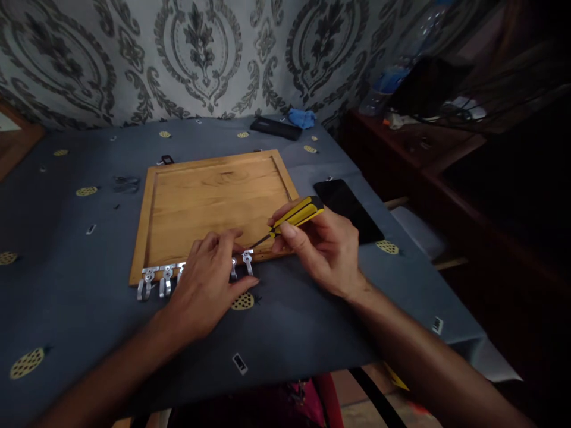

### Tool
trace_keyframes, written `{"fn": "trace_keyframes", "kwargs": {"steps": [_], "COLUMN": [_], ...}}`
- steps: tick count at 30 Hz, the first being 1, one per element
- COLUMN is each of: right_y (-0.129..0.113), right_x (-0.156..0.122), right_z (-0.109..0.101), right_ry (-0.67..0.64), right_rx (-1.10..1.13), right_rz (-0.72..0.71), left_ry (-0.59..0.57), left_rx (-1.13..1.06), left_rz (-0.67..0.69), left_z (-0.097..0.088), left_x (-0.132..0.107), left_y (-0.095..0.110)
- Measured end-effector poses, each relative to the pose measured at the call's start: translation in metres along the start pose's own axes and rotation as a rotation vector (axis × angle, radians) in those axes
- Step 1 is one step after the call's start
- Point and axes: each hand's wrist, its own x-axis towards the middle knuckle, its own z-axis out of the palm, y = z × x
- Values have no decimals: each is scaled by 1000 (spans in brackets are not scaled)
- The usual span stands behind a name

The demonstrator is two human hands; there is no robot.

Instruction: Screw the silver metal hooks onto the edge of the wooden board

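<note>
Right hand (328, 249) clamped round screwdriver (297, 215), tip at end hook (248, 260) between both hands; left hand (207, 285) loosely bent, pressing board (214, 196) edge; three hooks (165, 282) left of it look fitted.

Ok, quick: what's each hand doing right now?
Left hand: fingers down on the wooden board's lower edge, over the metal hooks; grip cannot be told.
Right hand: closed on the yellow screwdriver, tip at the rightmost hook.

The right hand (328, 249) grips a yellow screwdriver (294, 217), its tip at a metal hook (247, 260) on the wooden board's (214, 202) near edge. The left hand (207, 285) rests on the hooks beside it. A black phone (350, 208) lies right of the board.
</note>
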Motion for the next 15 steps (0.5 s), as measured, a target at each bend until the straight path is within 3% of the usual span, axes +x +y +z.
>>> {"fn": "trace_keyframes", "kwargs": {"steps": [15], "right_y": [4], "right_x": [-2], "right_z": [5], "right_ry": [-69], "right_rx": [32], "right_rz": [12], "left_ry": [-18], "left_rx": [-15], "left_rz": [-28], "left_z": [1], "left_x": [1], "left_y": [-2]}}
